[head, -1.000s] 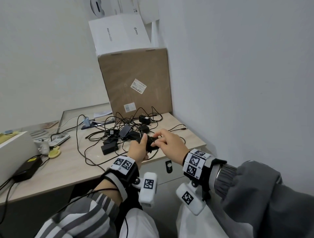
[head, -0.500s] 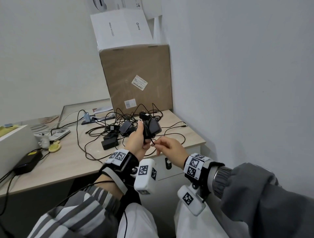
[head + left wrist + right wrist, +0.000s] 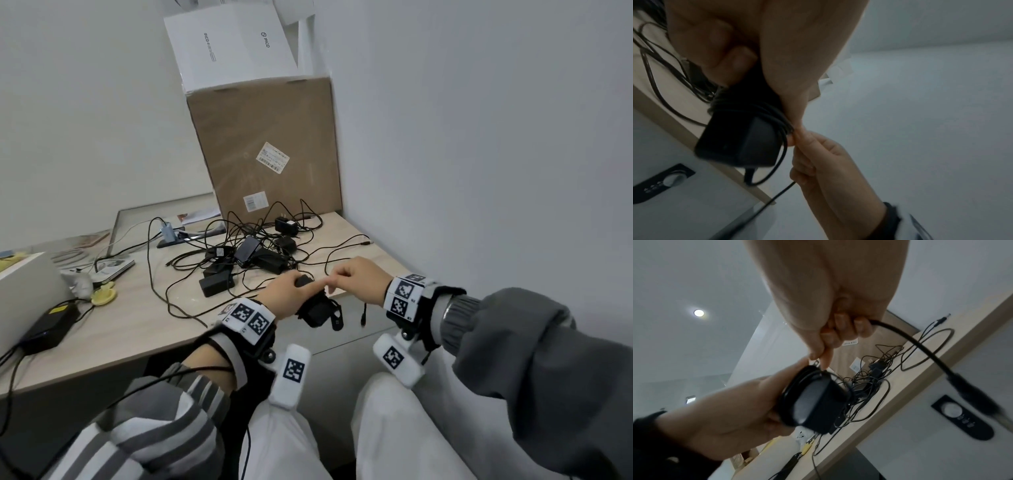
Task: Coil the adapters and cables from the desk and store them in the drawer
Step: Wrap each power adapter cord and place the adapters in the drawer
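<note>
The left hand (image 3: pixel 286 295) gripped a black block-shaped power adapter (image 3: pixel 740 139), its thin black cable (image 3: pixel 925 353) coiled around it, just past the front edge of the pale wooden surface (image 3: pixel 113 318). The right hand (image 3: pixel 356 281) pinched the cable's loose end beside it. Beyond both hands lay a tangle of black adapters and cables (image 3: pixel 253 253); below them was free space in front of the white drawer front (image 3: pixel 674 203).

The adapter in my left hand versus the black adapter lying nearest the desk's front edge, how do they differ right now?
The held adapter is gripped off the desk by the left hand; the desk adapter lies flat. The held one's cable is wound around its body, the right hand pinching the loose end; the desk one's cable sprawls uncoiled. Both are black blocks.
</note>
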Tool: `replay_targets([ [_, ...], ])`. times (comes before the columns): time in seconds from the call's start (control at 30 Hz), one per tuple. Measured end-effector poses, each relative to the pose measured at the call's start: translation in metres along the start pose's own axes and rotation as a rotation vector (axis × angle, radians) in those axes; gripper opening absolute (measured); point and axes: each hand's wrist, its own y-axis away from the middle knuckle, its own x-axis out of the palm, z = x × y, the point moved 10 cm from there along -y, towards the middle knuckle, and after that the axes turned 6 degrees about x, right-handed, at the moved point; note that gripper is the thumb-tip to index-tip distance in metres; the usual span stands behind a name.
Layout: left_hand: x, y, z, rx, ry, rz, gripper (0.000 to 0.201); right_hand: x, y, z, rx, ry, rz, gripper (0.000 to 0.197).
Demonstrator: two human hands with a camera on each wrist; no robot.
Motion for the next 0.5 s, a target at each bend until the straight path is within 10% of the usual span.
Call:
replay_targets([
  [0.3, -0.024, -0.008, 0.060, -0.261, 0.602, -0.446, 0.051, 0.029, 0.010, 0.034, -0.028, -0.120, -0.050, 0.023],
  [0.5, -0.015, -0.004, 0.026, -0.140, 1.397, -0.329, 0.044, 0.024, 0.012, 0.026, -0.013, -0.441, -0.045, 0.017],
])
